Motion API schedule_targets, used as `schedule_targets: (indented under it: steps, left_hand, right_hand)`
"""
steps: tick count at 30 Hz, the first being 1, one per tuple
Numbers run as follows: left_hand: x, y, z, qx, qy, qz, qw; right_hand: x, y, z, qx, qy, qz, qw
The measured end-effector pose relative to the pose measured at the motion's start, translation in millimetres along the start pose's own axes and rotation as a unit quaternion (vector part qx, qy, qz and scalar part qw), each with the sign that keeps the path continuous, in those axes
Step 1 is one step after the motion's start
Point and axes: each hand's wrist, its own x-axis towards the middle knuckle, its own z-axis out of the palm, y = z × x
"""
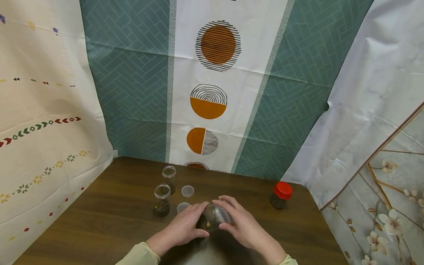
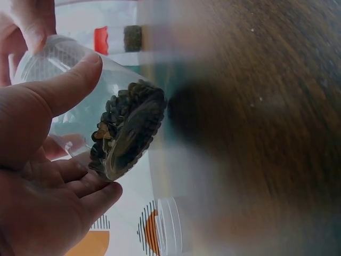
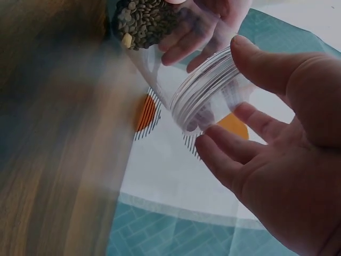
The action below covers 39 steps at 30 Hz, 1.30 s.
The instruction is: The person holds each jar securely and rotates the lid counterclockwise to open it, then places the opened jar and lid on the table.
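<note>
A clear plastic jar (image 1: 203, 223) with dark seeds or pellets in its bottom is held tilted between both hands, close over the table. My left hand (image 1: 183, 229) grips its lower body, thumb on one side and fingers on the other. My right hand (image 3: 287, 117) holds the ribbed clear top end (image 3: 205, 88) between thumb and fingertips. A few yellowish bits (image 3: 127, 40) lie among the dark contents. Two clear jars stand left of my left hand: a nearer one (image 1: 162, 207) with brown contents and a farther one (image 1: 169, 180).
One clear lid (image 1: 187, 191) lies right of the standing jars; another lid (image 1: 183, 207) is partly behind my left hand. A red-capped jar (image 1: 281, 195) with dark contents stands on the right of the brown wooden table (image 1: 132, 184). Patterned cloths (image 1: 139, 92) hang around it.
</note>
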Motion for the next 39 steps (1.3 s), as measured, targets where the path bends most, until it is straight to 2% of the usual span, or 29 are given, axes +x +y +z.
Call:
schedule_targets:
  steps: [5,10,13,16,20,31,39]
  left_hand:
    - [-1.5,0.6,0.0,-0.003,0.002,0.002,1.0000]
    - [-2.3,0.4,1.1,0.002,0.005,0.006,1.0000]
    - [-2.3,0.2,1.8,0.003,0.007,0.007,0.9999]
    - [-2.5,0.4,2.2,0.006,0.005,0.005,1.0000]
    - [-2.5,0.9,1.7,0.004,0.005,0.006,1.0000]
    - [-4.2,0.6,1.5,0.005,0.008,0.002,1.0000]
    - [-4.8,0.8,0.5,0.003,0.008,0.002,1.0000]
  right_hand:
    - [-0.8,0.6,2.5,0.018,0.016,0.036,0.999]
    - [2.0,-2.7,2.4,0.003,0.031,0.113,0.993]
    - [3.1,-5.5,0.9,0.006,0.025,0.153,0.988]
    - [3.1,-6.9,1.2,0.015,0.015,0.171,0.985]
    - [2.5,-6.2,1.6,0.019,0.015,0.165,0.986]
    - [-1.1,0.3,-0.2,0.026,0.003,0.090,0.996]
    - [-3.8,2.4,0.0,0.042,-0.007,0.070,0.997]
